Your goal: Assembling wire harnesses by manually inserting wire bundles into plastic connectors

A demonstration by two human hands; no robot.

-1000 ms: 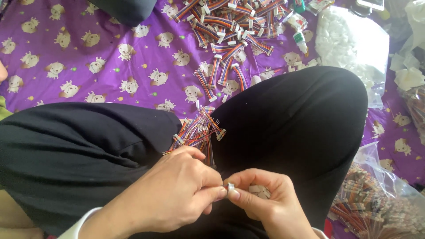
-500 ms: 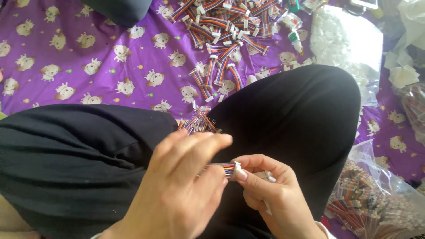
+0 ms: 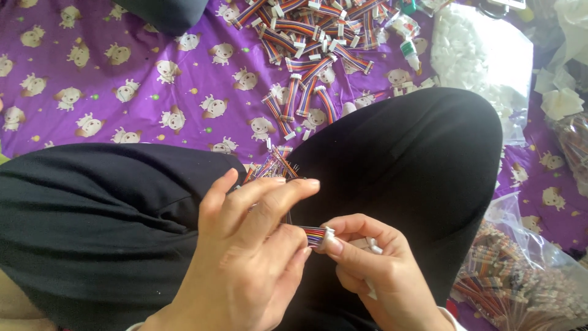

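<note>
My left hand and my right hand meet over my lap, between my black-trousered legs. Between them is a short rainbow-coloured ribbon cable. My right thumb and forefinger pinch a small white connector at its end. My left hand grips the cable's other part, its upper fingers stretched out above. A bundle of loose ribbon cables lies in my lap just above my left hand. More white pieces show inside my right palm.
A pile of finished cables with white connectors is spread on the purple patterned cloth. A clear bag of white connectors lies upper right. Another clear bag of cables sits lower right. A small bottle lies near the pile.
My left hand has risen and spread its fingers over the lap bundle. The coloured cable now shows between the hands, with the white connector at its end.
</note>
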